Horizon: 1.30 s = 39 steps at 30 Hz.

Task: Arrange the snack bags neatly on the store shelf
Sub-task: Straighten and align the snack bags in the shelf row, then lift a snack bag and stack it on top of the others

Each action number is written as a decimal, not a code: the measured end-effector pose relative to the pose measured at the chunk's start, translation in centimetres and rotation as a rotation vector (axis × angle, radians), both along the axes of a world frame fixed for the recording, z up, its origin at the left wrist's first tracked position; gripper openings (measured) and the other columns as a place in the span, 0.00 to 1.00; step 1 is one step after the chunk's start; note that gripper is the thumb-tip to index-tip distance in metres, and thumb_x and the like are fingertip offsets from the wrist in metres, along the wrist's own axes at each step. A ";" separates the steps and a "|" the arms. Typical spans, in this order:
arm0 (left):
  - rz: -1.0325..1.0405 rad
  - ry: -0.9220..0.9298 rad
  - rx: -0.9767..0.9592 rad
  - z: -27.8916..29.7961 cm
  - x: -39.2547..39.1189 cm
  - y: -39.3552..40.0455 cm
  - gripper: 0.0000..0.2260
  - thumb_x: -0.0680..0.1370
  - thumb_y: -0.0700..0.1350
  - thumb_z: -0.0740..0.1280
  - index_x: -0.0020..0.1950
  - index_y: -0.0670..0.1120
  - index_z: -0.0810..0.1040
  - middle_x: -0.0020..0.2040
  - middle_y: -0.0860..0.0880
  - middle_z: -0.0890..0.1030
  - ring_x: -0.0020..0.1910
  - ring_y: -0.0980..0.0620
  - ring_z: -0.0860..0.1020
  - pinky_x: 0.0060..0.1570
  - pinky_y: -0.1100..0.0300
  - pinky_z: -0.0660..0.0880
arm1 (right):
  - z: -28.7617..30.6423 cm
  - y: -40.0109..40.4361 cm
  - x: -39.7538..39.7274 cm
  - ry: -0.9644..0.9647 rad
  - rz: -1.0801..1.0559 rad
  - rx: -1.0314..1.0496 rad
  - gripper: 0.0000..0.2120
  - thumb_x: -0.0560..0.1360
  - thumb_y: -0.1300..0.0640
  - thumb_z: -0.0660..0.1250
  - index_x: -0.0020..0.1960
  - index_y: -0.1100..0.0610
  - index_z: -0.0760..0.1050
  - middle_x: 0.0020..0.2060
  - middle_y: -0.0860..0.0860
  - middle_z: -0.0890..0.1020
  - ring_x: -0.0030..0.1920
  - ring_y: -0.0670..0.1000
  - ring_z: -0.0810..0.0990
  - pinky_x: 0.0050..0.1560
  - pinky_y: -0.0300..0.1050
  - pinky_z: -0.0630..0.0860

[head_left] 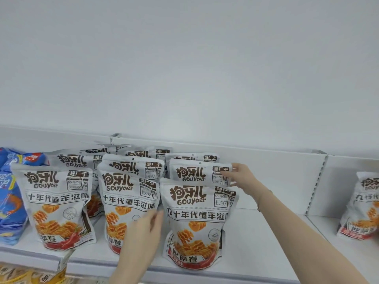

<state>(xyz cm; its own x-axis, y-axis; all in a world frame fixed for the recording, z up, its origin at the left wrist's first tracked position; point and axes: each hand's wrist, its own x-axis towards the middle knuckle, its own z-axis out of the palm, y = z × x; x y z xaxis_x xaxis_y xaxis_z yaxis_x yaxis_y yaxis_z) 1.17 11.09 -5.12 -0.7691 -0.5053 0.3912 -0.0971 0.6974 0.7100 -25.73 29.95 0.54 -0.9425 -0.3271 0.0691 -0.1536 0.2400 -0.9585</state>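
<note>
White snack bags stand in three loose rows on the shelf (256,249), and I have a hand on each side of the right-hand row. My right hand (242,174), fingers spread, rests on the upper right corner of the second bag (196,173); whether it pinches the seal, I cannot tell. My left hand (147,228) lies open and flat between the middle front bag (123,206) and the right front bag (194,222), gripping nothing. The pouches look light, puffy and slick, their contents probably brittle, so the stiff top seals seem the safest hold. A lone bag (363,206) stands well right of my right arm, blue packs (10,201) far left, a bare white wall above.
</note>
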 end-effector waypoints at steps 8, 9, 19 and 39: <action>-0.150 0.297 0.118 9.7 -1.7 -0.2 0.10 0.77 0.51 0.67 0.56 0.51 0.80 0.51 0.58 0.82 0.50 0.63 0.79 0.46 0.73 0.69 | 8.3 0.3 3.4 0.370 -0.109 -0.186 0.04 0.74 0.62 0.70 0.45 0.59 0.75 0.41 0.55 0.85 0.44 0.56 0.84 0.49 0.56 0.82; -0.173 0.314 0.146 10.3 -2.2 -0.4 0.12 0.77 0.52 0.68 0.58 0.50 0.79 0.52 0.58 0.82 0.52 0.64 0.78 0.48 0.72 0.70 | 10.1 0.9 4.0 0.422 -0.125 -0.221 0.05 0.74 0.62 0.70 0.43 0.58 0.74 0.41 0.56 0.85 0.43 0.56 0.84 0.49 0.56 0.82; -0.376 0.247 0.185 14.4 -8.3 -0.6 0.23 0.78 0.56 0.64 0.71 0.48 0.71 0.66 0.53 0.76 0.64 0.56 0.74 0.62 0.60 0.68 | 22.5 4.5 9.4 0.599 -0.102 -0.669 0.12 0.75 0.67 0.69 0.38 0.55 0.71 0.30 0.47 0.83 0.32 0.46 0.82 0.36 0.43 0.80; -0.356 0.559 0.674 14.0 -8.4 1.7 0.13 0.81 0.45 0.62 0.41 0.45 0.82 0.39 0.44 0.84 0.41 0.47 0.81 0.47 0.49 0.77 | 14.8 5.3 9.8 0.263 -0.059 -0.524 0.05 0.77 0.58 0.69 0.45 0.59 0.79 0.32 0.49 0.86 0.32 0.49 0.85 0.38 0.44 0.84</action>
